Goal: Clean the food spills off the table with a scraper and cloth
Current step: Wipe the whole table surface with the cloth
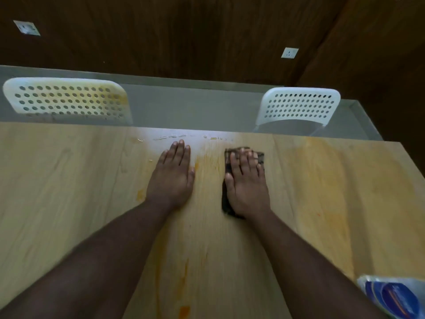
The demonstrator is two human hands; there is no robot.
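Pressing cloth [230,180], right hand [247,187], chairs [299,104] beyond

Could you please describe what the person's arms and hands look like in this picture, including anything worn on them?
Both forearms are bare, with no sleeves in view. The left hand and the right hand wear no gloves, and no rings, watch or bracelets show on fingers or wrists. The fingernails look short and unpainted. No marks or bandages can be seen.

Dark brown cloth [230,180]; orange-stained pale wood table [322,203]; white perforated chairs [299,104].

Right hand [247,183] flat on cloth [226,199], left hand [173,173] on table [69,180]
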